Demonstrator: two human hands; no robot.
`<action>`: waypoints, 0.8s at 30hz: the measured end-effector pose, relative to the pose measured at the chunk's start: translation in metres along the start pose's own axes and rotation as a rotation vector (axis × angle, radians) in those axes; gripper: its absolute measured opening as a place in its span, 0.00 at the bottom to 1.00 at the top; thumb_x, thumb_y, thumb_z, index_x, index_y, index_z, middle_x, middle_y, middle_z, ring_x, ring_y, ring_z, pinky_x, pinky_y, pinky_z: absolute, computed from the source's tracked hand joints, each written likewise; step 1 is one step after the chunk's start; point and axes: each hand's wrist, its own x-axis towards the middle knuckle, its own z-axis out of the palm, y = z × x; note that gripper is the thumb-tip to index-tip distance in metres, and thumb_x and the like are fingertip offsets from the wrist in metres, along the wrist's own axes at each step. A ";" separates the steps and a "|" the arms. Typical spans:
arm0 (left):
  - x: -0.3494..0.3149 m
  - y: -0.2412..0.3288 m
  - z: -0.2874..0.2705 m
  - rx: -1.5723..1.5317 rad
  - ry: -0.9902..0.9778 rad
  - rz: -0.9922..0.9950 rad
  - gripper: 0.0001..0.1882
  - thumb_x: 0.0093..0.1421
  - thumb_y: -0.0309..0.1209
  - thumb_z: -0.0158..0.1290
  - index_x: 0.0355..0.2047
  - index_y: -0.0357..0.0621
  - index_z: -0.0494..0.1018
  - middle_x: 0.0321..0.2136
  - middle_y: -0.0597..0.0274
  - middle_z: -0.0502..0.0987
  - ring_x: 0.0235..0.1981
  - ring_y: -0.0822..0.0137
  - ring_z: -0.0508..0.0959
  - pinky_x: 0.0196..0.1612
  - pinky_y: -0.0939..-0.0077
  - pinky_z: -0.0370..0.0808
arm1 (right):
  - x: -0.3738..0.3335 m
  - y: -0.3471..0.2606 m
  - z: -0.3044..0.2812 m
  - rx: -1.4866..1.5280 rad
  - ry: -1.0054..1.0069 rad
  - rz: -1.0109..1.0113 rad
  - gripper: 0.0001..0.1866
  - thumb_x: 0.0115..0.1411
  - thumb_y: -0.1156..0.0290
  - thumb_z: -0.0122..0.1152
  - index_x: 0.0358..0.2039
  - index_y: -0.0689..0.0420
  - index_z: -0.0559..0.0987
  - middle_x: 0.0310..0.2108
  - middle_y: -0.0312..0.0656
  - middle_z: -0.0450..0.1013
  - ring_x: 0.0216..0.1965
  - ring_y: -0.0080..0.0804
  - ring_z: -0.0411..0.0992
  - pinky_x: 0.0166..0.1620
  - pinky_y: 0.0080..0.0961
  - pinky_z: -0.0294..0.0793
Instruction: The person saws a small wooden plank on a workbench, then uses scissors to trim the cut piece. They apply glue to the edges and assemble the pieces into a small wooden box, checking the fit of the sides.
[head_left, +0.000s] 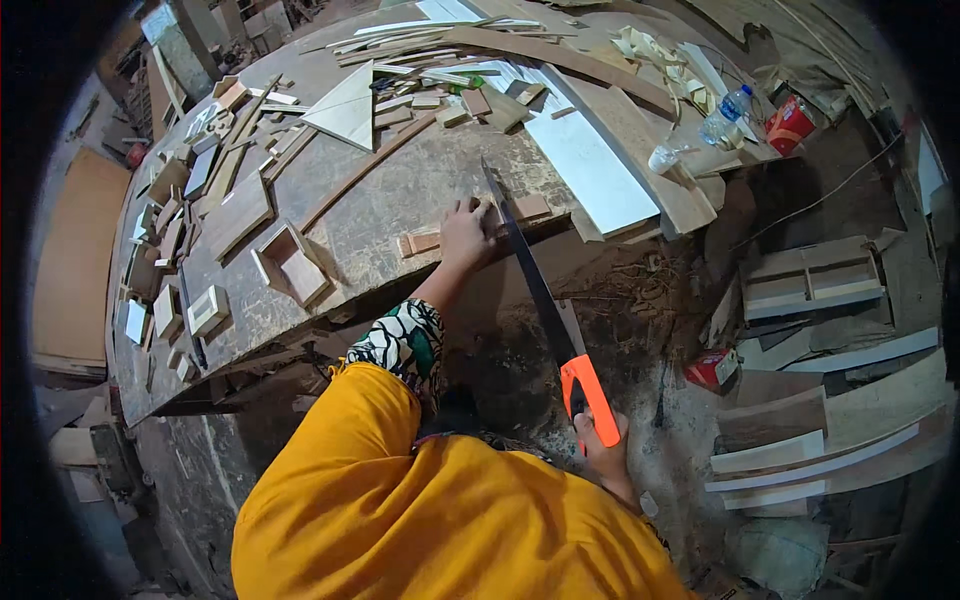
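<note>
My right hand (606, 455) is wrapped round the orange handle of a handsaw (545, 305). The long dark blade slants up and away to the left, its far part crossing a narrow wooden strip (424, 243) at the front edge of the workbench. On that strip, just left of the blade, my left hand (466, 236) presses down with bent fingers and holds it against the bench top. The strip shows on both sides of the hand and runs on to the right past the blade. Where the teeth meet the wood is too small to tell.
The workbench (375, 265) carries an open wooden box (293, 265), several small boxes and offcuts at left, and a triangular board (342, 108). White boards (590, 165) lie at right, near a plastic bottle (728, 113). A wooden frame (812, 278) and panels lie lower right.
</note>
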 end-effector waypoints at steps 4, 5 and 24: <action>0.001 -0.002 0.008 -0.044 0.017 -0.007 0.20 0.46 0.34 0.58 0.42 0.47 0.75 0.43 0.55 0.72 0.48 0.53 0.69 0.50 0.61 0.68 | -0.002 -0.015 0.006 -0.385 -0.021 -0.111 0.15 0.58 0.67 0.62 0.20 0.61 0.69 0.13 0.39 0.61 0.14 0.29 0.60 0.20 0.28 0.59; 0.001 -0.004 0.009 -0.045 0.019 -0.003 0.20 0.46 0.34 0.58 0.42 0.47 0.75 0.43 0.55 0.71 0.48 0.53 0.69 0.50 0.60 0.68 | -0.003 -0.017 0.009 -0.359 -0.002 -0.071 0.16 0.58 0.67 0.62 0.20 0.61 0.70 0.12 0.39 0.61 0.14 0.29 0.60 0.20 0.29 0.59; -0.002 -0.010 0.004 -0.018 -0.030 0.018 0.21 0.49 0.36 0.58 0.45 0.49 0.73 0.42 0.54 0.71 0.47 0.51 0.68 0.51 0.59 0.66 | 0.004 0.008 0.035 -0.302 0.032 0.010 0.17 0.56 0.69 0.63 0.17 0.60 0.66 0.12 0.37 0.58 0.13 0.29 0.57 0.20 0.31 0.57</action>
